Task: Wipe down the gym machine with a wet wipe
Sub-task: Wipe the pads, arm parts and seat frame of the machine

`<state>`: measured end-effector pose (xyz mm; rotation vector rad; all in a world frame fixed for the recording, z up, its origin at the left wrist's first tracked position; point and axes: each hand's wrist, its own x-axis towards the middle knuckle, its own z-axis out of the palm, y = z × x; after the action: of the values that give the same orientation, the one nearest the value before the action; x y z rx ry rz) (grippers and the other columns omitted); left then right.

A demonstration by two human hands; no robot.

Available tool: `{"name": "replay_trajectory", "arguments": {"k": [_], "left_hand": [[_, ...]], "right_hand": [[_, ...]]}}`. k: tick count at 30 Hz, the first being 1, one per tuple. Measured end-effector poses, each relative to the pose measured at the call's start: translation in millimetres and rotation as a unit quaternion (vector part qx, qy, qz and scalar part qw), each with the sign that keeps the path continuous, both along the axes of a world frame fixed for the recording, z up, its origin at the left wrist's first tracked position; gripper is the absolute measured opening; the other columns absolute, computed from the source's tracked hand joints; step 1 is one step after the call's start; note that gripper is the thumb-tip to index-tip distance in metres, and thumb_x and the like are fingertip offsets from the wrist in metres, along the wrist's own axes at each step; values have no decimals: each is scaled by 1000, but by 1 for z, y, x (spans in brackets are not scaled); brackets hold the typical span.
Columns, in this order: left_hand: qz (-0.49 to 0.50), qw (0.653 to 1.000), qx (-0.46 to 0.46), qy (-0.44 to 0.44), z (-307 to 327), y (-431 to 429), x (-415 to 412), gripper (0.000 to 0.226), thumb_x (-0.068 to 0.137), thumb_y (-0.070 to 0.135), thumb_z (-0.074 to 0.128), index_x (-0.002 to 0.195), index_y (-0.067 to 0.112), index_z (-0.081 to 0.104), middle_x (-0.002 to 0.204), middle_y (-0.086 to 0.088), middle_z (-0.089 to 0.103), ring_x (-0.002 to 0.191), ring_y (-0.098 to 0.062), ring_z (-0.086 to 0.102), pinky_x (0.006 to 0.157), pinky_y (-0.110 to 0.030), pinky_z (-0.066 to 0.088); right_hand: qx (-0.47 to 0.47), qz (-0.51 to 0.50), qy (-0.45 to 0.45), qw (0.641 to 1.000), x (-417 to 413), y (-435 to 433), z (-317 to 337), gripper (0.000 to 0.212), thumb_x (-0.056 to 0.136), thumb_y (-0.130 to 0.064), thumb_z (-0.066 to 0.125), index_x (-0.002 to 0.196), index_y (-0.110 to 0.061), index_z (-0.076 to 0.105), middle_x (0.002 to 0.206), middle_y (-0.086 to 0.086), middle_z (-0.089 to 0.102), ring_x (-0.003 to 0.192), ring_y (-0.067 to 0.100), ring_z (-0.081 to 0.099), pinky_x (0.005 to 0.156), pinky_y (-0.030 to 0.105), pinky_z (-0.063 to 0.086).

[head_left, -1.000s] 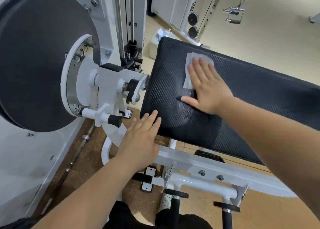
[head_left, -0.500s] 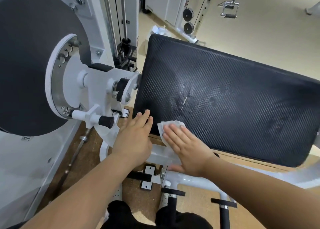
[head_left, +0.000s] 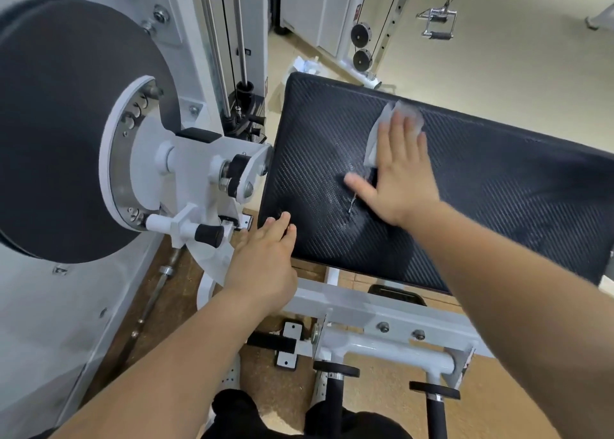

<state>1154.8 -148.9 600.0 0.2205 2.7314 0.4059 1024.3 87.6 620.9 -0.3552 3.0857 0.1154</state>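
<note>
Head view, looking down at the gym machine

R hand (head_left: 403,172): palm down, fingers straight & together, thumb spread out to its left. Flat on the wet wipe (head_left: 377,136), pressing it onto the black pad (head_left: 498,199). No curl, no pinch. Fingertips blurred.

Wet wipe: white, crumpled, under the R fingers. It shows past the fingertips & along the hand's left side. It lies on the pad's upper-middle area, close to the far edge.

L hand (head_left: 265,255): fingers straight, laid on the pad's near-left corner, palm over the edge. Holds nothing.

Pad: diagonal weave texture, sits skewed in view. Small pale mark (head_left: 351,204) on the surface just below the R thumb.

Left of pad: large round black roller pad (head_left: 66,122) on a white pivot plate (head_left: 149,172) w/ a ring of holes. Black-tipped adjustment pin (head_left: 207,234) sticks out toward the L hand, apart from it. Behind these, chrome guide rods (head_left: 241,39) run down to the weight stack.

Below pad: white steel frame (head_left: 365,307) w/ two bolts. A barbell (head_left: 154,295) lies on the brown floor beside the machine base.

Bkgd: cable station w/ two black pulleys (head_left: 361,34) & a hanging chrome handle (head_left: 437,23)
</note>
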Motion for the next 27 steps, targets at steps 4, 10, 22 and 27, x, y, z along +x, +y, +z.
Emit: {"name": "replay_trajectory", "arguments": {"k": [4, 10, 22, 27], "left_hand": [[4, 1000, -18, 3, 1, 6, -3, 71, 98, 22, 51, 161, 17, 21, 171, 1, 3, 157, -22, 7, 126, -48, 10], [-8, 994, -89, 70, 17, 29, -6, 43, 92, 35, 47, 128, 13, 58, 136, -6, 46, 124, -27, 47, 111, -48, 36], [-102, 989, -63, 86, 11, 92, -26, 72, 97, 42, 48, 160, 21, 21, 170, -6, 5, 155, -29, 12, 124, -53, 19], [-88, 989, -62, 96, 4, 93, -24, 70, 96, 35, 51, 160, 20, 26, 170, -6, 10, 154, -31, 17, 122, -51, 25]], "right_hand": [[45, 104, -39, 993, 98, -8, -51, 112, 91, -87, 11, 161, -2, -9, 167, 24, -17, 155, 39, -19, 126, 58, 3], [89, 236, -48, 967, 147, 26, -84, 108, 93, -85, 22, 162, -5, 6, 170, 20, -7, 158, 37, -10, 127, 54, 5], [3, -69, 27, 997, -5, 97, 10, 113, 86, -91, 5, 161, -9, -15, 168, 21, -19, 156, 36, -19, 127, 56, -5], [24, 112, -4, 993, 88, 73, -44, 114, 89, -88, 14, 162, -1, 2, 168, 26, -6, 156, 42, -11, 125, 62, 5]]}}
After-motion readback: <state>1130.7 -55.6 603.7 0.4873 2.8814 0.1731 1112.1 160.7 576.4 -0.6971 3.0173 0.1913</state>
